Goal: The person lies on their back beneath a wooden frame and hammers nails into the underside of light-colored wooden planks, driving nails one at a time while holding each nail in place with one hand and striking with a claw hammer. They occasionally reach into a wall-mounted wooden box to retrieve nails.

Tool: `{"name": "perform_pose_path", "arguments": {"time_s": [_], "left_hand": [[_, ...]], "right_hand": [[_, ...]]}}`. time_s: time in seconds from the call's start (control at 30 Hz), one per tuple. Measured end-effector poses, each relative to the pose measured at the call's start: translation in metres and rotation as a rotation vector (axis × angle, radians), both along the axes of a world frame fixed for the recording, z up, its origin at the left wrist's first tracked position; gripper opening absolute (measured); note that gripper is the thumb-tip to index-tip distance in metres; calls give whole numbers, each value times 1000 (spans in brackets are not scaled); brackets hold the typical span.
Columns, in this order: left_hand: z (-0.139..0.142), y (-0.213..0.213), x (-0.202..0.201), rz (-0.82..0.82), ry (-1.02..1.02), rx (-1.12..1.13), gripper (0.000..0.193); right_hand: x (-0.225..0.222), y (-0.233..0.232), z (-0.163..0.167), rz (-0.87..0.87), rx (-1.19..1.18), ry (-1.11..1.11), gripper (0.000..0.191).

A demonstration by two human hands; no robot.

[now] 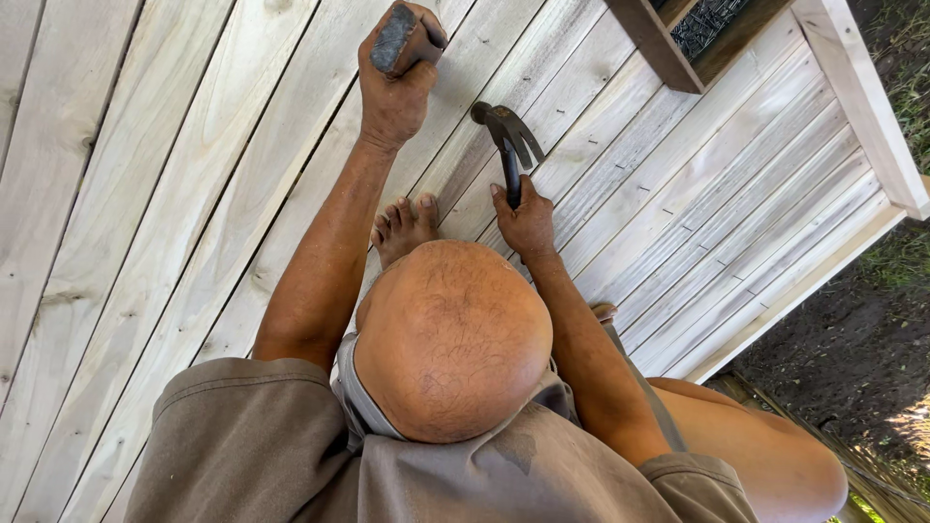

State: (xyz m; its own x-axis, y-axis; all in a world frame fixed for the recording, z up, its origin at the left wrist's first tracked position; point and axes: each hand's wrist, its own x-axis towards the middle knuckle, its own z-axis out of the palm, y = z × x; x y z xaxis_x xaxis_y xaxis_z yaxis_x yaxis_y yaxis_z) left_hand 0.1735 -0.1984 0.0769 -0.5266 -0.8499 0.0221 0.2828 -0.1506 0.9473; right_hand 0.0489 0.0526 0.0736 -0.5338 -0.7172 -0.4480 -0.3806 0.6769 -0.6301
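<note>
Two hammers over the pale plank deck [145,242]: left hand [392,92] clamped round a blunt dark mallet [397,37], held farther out ahead; right hand [526,223] wrapped tight on the handle of a claw hammer [506,136], nearer the body. Claw hammer's long axis running almost straight away from the right hand along the boards, head at the far end, contact with the wood unclear. Both just beyond a bare foot [402,228], mallet to the left.
</note>
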Motion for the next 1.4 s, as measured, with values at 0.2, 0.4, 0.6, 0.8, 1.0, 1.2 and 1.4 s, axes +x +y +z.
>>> {"name": "perform_pose_path", "arguments": {"time_s": [0.2,0.4,0.6,0.8,1.0,1.2,1.4], "left_hand": [[-6,5,-15,31,-45,-232,39],[-14,4,-19,8,-233,-190,33],[-16,4,-21,41,-229,-284,38],[-10,5,-24,10,-167,-271,44],[-16,3,-22,68,-184,-322,52],[-8,6,-26,38,-207,-325,42],[-3,3,-22,49,-161,-328,40]], "right_hand": [[-1,-2,9,-4,-21,20,36],[-1,-40,73,-142,-103,-4,35],[-26,-73,161,-31,-424,65,35],[-20,-101,179,140,-253,101,32],[-12,-71,169,-42,-444,244,31],[-7,-74,71,-203,-611,336,24],[-19,-83,53,-1,-247,286,27]]}}
